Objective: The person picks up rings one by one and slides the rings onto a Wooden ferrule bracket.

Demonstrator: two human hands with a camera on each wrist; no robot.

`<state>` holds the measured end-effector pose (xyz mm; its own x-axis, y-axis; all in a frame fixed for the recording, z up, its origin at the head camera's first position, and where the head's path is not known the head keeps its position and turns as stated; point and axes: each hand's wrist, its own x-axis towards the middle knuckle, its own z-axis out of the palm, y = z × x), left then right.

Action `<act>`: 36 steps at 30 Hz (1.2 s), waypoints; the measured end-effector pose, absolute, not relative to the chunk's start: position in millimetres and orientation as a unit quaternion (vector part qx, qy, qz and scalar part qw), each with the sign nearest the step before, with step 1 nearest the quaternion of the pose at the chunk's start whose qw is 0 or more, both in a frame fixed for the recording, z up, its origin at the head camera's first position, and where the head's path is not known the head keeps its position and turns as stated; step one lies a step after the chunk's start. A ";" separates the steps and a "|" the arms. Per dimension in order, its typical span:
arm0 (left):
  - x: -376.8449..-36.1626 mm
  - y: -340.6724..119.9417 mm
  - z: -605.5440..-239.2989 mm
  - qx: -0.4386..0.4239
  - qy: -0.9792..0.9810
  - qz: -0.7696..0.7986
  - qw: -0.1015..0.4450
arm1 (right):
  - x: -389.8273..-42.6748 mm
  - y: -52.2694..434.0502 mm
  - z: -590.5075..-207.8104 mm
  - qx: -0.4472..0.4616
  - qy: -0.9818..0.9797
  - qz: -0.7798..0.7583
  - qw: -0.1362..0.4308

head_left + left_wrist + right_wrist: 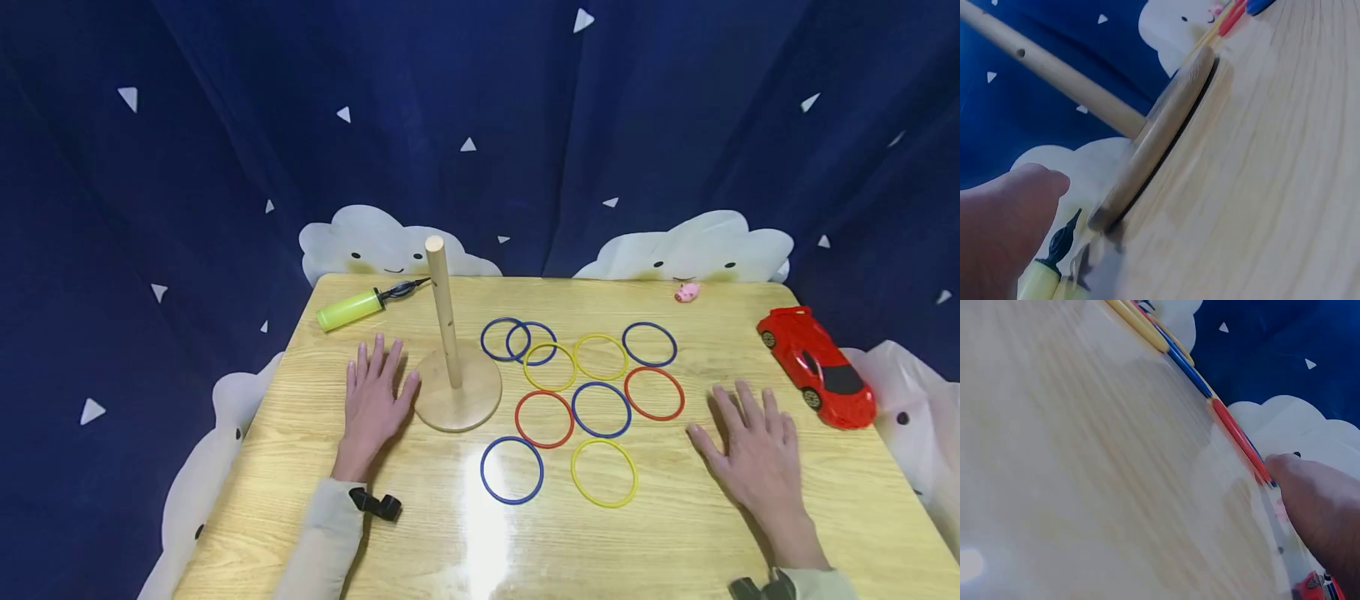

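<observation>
My left hand [373,407] rests on the table with fingers spread, just left of a wooden peg stand [459,400] with a round base and upright post. Its thumb [1022,194] comes near the base in the left wrist view but holds nothing. On the right, my right hand [761,458] lies palm down, fingers apart, nothing in it. Between the hands lie several flat rings: blue rings [482,472], red rings [517,425] and yellow rings [637,477]. Two blue rings and a yellow ring overlap near the stand.
A yellow-green hand pump [350,310] lies at the back left, its nozzle pointing toward the post. A red toy car [821,367] sits near the right edge, and a small pink pig figure [687,292] at the back. Behind the wooden table [420,542] hangs a dark blue curtain [480,75].
</observation>
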<state>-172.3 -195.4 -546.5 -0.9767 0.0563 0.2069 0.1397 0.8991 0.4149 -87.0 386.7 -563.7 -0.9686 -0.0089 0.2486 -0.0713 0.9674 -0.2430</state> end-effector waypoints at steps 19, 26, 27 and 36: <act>-179.7 -158.2 -550.7 -0.169 -0.949 -0.244 0.102 | -54.2 314.4 -564.5 0.173 -0.939 0.258 0.145; -182.0 -166.7 -556.2 -0.162 -0.949 -0.263 0.067 | -43.6 295.4 -566.1 0.187 -0.942 0.257 0.106; -182.3 -168.2 -556.8 -0.164 -0.948 -0.266 0.066 | -42.9 293.4 -566.6 0.186 -0.943 0.255 0.103; -174.5 -186.1 -562.2 -0.177 -0.944 -0.276 0.044 | -39.4 280.3 -572.6 0.204 -0.946 0.221 0.118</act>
<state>-174.5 -186.1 -562.2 -0.9336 0.3091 0.1812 0.3580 0.7854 0.5049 -39.4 280.3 -572.6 -0.8884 -0.3348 0.3142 -0.4393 0.8189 -0.3694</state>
